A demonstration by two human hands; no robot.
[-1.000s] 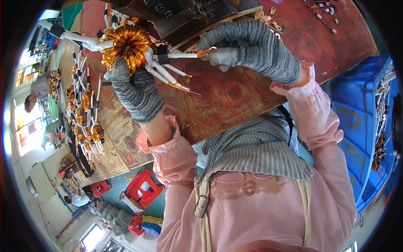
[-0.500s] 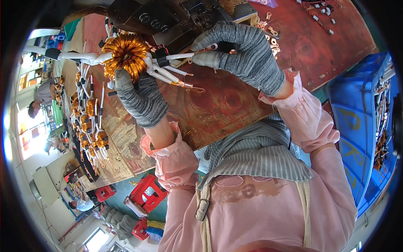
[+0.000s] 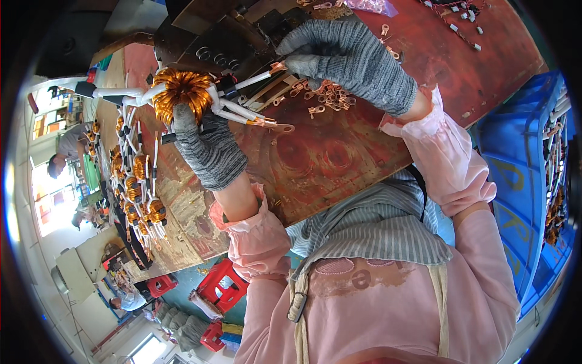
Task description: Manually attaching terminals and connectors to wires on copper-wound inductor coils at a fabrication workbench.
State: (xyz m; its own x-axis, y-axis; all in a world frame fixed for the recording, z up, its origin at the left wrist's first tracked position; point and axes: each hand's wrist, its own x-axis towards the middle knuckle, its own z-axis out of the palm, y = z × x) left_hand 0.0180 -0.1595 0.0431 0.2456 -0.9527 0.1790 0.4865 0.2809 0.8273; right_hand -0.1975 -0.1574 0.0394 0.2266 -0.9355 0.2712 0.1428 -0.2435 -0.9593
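My left hand, in a grey knit glove, is closed round a ring-shaped copper-wire coil, thumb on its near side. White-sleeved leads extend from both sides of the coil. One lead points right, and a copper ring terminal sits at its end. My right hand, gloved alike, pinches at that terminal with thumb and index finger; the fingertips partly hide it. Below, another bundle of leads from the coil ends in a second copper ring terminal.
A dark metal machine stands just beyond the coil. Loose copper terminals lie on the worn red tabletop. More finished-looking coils lie at left. A blue crate stands at right, a red stool below the table.
The terminal that was between my right fingers, apart from the lead, now sits at the lead's end. My right hand has shifted slightly up, uncovering more loose terminals. The view has tilted slightly.
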